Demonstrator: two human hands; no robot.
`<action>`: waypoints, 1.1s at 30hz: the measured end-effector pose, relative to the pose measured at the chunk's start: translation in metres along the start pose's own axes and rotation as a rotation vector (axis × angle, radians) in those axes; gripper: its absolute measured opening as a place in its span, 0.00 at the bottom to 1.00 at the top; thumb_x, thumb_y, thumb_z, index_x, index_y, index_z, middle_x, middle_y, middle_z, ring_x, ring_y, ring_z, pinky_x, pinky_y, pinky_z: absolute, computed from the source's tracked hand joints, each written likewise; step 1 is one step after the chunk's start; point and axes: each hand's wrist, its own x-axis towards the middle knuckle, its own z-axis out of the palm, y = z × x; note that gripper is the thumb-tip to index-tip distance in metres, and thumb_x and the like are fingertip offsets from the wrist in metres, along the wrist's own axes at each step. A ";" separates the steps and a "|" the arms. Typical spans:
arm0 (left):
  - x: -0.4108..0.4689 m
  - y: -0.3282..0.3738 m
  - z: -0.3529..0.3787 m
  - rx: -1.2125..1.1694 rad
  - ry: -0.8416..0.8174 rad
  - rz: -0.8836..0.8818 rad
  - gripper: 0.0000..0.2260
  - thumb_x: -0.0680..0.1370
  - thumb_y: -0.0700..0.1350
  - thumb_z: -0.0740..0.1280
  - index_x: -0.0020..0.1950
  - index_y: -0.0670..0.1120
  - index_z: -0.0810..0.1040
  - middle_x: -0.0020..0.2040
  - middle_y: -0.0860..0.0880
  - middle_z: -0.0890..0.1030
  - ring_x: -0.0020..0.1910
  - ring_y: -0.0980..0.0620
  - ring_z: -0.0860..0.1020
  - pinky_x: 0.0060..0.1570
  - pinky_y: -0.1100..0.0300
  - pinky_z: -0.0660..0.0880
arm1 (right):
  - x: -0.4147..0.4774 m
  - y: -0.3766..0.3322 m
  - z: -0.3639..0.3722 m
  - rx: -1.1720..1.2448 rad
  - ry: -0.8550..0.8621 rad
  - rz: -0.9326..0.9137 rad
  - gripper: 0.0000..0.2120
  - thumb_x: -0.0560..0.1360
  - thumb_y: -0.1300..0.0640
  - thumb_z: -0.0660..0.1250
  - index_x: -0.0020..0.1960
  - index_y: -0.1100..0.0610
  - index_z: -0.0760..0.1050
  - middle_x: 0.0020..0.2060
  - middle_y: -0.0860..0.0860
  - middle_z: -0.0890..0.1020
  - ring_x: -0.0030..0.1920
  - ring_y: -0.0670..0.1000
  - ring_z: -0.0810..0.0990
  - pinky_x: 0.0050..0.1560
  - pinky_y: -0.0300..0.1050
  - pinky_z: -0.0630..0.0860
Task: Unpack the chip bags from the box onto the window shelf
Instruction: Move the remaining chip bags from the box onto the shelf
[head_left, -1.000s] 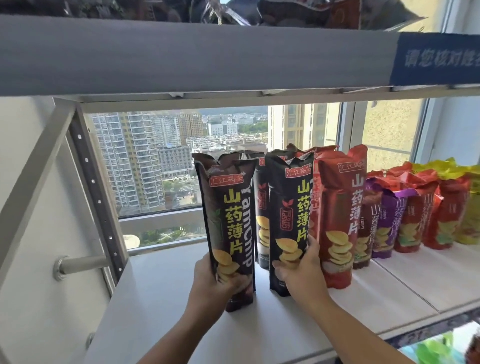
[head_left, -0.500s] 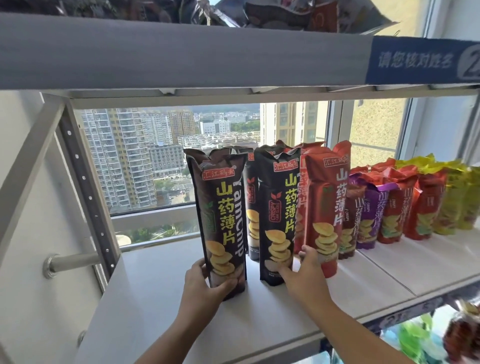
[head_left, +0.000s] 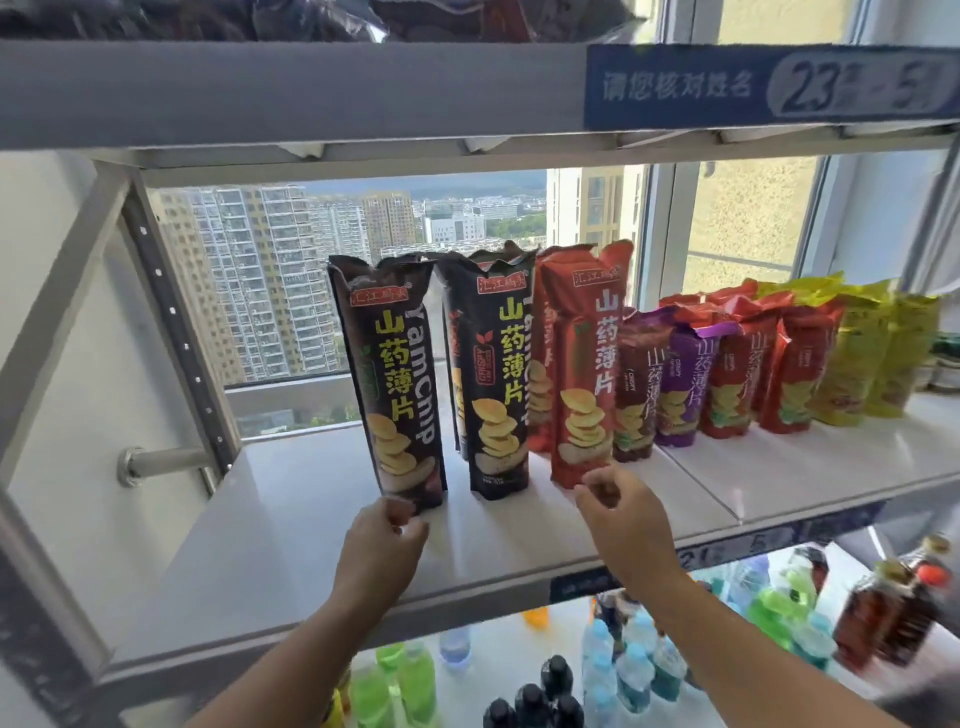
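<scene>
A tall black chip bag (head_left: 395, 374) stands upright at the left end of a row on the white window shelf (head_left: 291, 519). To its right stand a second black bag (head_left: 498, 374) and a red bag (head_left: 582, 364). My left hand (head_left: 382, 540) hovers just below the first black bag's bottom edge, fingers loosely curled and holding nothing. My right hand (head_left: 623, 519) sits just under the red bag's base, also empty with fingers loosely bent. The box is out of view.
More bags continue to the right: brown, purple (head_left: 685, 384), red, then yellow (head_left: 857, 353). A grey shelf beam (head_left: 291, 93) runs overhead and a perforated upright (head_left: 176, 332) stands at left. Drink bottles (head_left: 623, 665) fill the shelf below, with brown bottles (head_left: 893, 613) at right.
Both hands have let go of the bags and drawn back toward the shelf's front edge. The two black bags now stand by themselves. The camera view has shifted to the right.
</scene>
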 end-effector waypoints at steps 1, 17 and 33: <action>-0.011 0.012 0.007 0.013 -0.006 0.026 0.05 0.76 0.46 0.70 0.52 0.50 0.81 0.48 0.50 0.83 0.49 0.49 0.81 0.52 0.54 0.77 | -0.003 0.006 -0.016 0.011 -0.008 0.005 0.02 0.76 0.55 0.70 0.48 0.52 0.79 0.39 0.45 0.82 0.41 0.45 0.80 0.37 0.34 0.71; -0.198 0.233 0.261 0.036 -0.458 0.414 0.02 0.77 0.46 0.70 0.46 0.50 0.80 0.38 0.54 0.83 0.38 0.54 0.80 0.39 0.60 0.76 | -0.084 0.178 -0.332 -0.169 0.144 0.294 0.06 0.76 0.50 0.70 0.49 0.52 0.79 0.41 0.46 0.82 0.45 0.50 0.81 0.46 0.43 0.71; -0.322 0.300 0.580 0.200 -1.225 0.640 0.06 0.75 0.50 0.72 0.48 0.52 0.78 0.44 0.55 0.81 0.47 0.52 0.79 0.49 0.58 0.73 | -0.197 0.395 -0.515 -0.204 0.563 0.922 0.09 0.75 0.53 0.73 0.54 0.50 0.77 0.46 0.43 0.81 0.47 0.45 0.81 0.49 0.42 0.76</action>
